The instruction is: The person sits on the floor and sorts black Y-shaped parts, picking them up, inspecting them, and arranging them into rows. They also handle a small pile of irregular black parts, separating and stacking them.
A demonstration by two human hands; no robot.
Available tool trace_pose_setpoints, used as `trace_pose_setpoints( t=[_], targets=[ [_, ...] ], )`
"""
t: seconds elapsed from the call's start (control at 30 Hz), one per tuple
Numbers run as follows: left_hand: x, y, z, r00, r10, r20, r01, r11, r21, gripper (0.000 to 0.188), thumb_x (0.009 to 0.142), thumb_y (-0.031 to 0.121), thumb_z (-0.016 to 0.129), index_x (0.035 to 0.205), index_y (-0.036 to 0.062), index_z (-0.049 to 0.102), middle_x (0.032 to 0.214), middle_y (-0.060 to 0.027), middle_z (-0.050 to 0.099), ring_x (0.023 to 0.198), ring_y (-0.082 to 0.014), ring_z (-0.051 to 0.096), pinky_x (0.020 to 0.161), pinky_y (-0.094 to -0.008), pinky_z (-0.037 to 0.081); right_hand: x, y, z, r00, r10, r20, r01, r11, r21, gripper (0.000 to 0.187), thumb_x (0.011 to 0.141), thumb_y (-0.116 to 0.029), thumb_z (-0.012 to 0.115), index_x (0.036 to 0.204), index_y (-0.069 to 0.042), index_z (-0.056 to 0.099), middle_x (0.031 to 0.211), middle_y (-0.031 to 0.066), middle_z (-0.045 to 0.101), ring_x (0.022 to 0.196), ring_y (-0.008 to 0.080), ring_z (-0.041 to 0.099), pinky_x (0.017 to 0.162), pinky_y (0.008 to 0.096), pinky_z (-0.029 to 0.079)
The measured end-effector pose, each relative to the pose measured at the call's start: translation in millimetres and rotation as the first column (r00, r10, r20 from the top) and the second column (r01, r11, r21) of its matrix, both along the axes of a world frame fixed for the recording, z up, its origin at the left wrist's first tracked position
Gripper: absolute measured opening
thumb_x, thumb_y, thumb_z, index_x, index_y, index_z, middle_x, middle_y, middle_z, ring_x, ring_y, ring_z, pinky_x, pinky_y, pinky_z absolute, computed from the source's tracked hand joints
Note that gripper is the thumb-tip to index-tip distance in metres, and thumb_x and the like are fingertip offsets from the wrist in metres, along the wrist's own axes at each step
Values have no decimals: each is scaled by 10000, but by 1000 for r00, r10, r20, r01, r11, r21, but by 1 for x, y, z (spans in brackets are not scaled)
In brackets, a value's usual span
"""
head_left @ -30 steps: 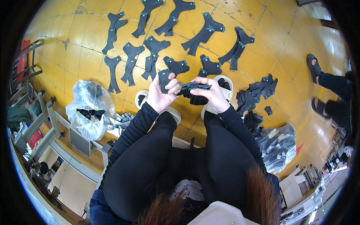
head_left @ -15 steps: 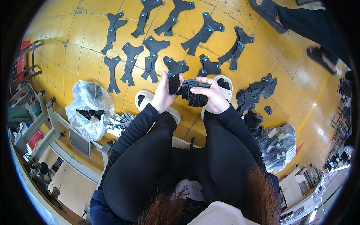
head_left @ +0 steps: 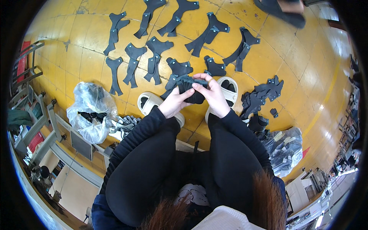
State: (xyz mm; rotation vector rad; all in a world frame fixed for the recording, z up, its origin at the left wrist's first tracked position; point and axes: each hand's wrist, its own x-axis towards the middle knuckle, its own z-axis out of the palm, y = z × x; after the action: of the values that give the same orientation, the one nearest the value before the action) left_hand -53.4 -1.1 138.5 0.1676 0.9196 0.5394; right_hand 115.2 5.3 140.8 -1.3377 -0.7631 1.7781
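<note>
Between my feet I hold a small stack of black fabric pieces [head_left: 196,98], fanned at its dark green upper edges. My left hand [head_left: 175,102] grips the stack's left side, its thumb pressed on the front. My right hand [head_left: 215,98] clasps the right side, thumb in front and fingers over the top edge. Just beyond the stack lies a black Y-shaped fabric piece [head_left: 179,67], partly covered by my hands. Beside it is another black cut piece [head_left: 215,66], its lower part hidden.
Several black fabric pieces [head_left: 133,63] lie in rows on the yellow tiled floor [head_left: 92,38]. A heap of black pieces [head_left: 260,96] is at right, near a filled plastic bag [head_left: 285,149]. Another plastic bag [head_left: 92,109] stands left. A person's sandalled foot [head_left: 283,11] shows at top right.
My left hand has moved right, bringing its single black piece against the stack; both hands now hold the stack together. The other person's legs have moved mostly out of view at top right.
</note>
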Motion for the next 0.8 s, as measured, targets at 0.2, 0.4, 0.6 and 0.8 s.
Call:
trace_pose_setpoints(
  t=[0.2, 0.4, 0.6, 0.8],
  targets=[
    [-3, 8, 4, 997, 66, -38, -64, 996, 57, 339, 921, 120, 619, 1240, 60, 521, 1142, -28, 606, 1027, -133, 606, 883, -298, 503, 15, 4, -2, 984, 29, 174, -41, 997, 65, 325, 821, -5, 679, 1131, -31, 585, 853, -36, 548, 777, 47, 484, 706, 196, 408],
    [-3, 7, 0, 993, 84, -84, -69, 982, 177, 355, 850, 4, 668, 1187, 43, 560, 1100, -34, 637, 995, -120, 617, 869, -273, 499, 14, 5, 4, 997, -44, 63, 42, 999, 26, 271, 803, 2, 705, 1061, -25, 626, 828, -33, 576, 719, 43, 515, 668, 181, 428],
    [-1, 12, 8, 980, 168, -106, -150, 975, 163, 343, 822, -17, 685, 1148, 26, 585, 1071, -43, 653, 979, -125, 620, 856, -263, 494, 20, 1, -7, 979, -86, 182, 72, 994, 82, 169, 822, 5, 696, 982, -24, 652, 851, -16, 625, 737, 50, 554, 676, 189, 445],
    [-5, 11, 1, 965, 148, -217, -84, 957, 277, 357, 806, -50, 678, 1139, 27, 575, 1073, -65, 652, 965, -155, 636, 834, -296, 525, 13, 5, 4, 978, -128, 164, 115, 990, 86, 82, 822, -7, 702, 890, -18, 657, 833, -5, 641, 726, 52, 563, 684, 196, 451]
  ],
)
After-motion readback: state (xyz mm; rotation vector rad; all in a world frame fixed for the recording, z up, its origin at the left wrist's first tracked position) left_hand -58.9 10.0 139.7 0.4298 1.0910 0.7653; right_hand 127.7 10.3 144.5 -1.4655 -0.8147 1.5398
